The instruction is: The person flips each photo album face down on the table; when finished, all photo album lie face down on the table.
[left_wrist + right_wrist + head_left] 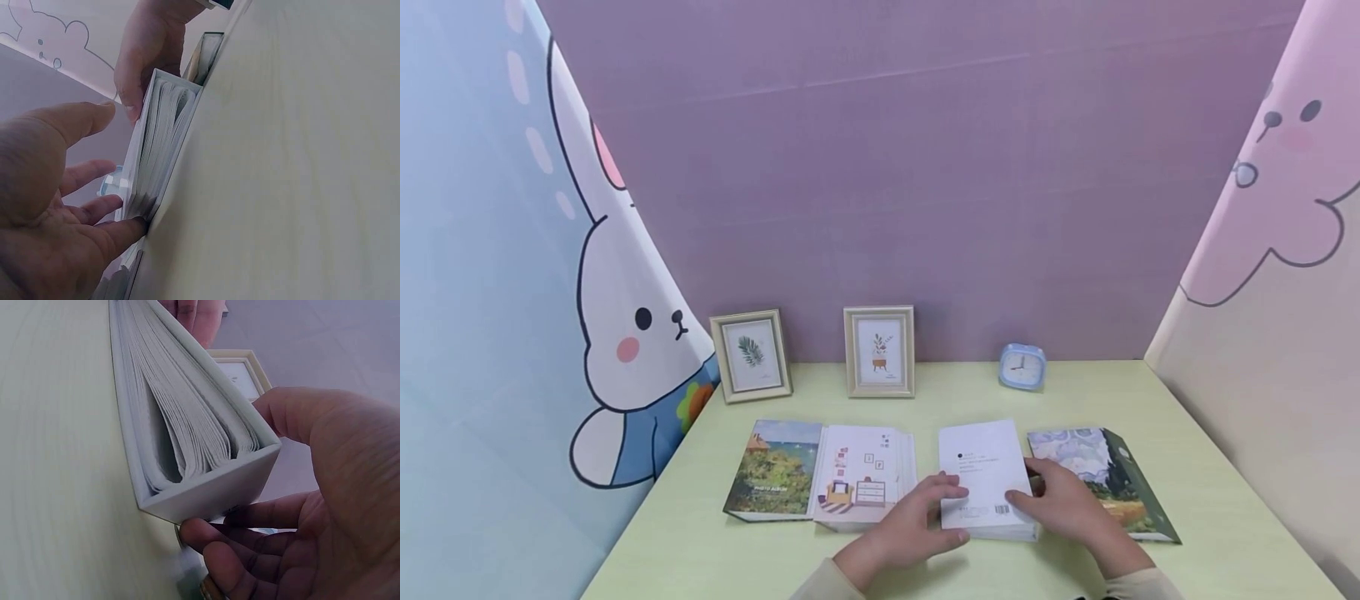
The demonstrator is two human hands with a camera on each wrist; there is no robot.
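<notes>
Head view: a white album [983,477] is seen lying flat on the pale green table [1210,500], just right of the frame's centre near the lower edge. It is held from both sides: the left hand [917,521] is curled round its left edge with the thumb on the cover, and the right hand [1063,493] is wrapped over its right edge. In the wrist views the thick stack of pages [187,425] is shown, with fingers tucked under the cover at the tabletop. A landscape-covered album [775,468] and an illustrated album [861,475] are placed to the left, a painted-cover album [1112,479] to the right. Two picture frames [880,350] and a blue clock [1022,367] are stood against the purple wall.
</notes>
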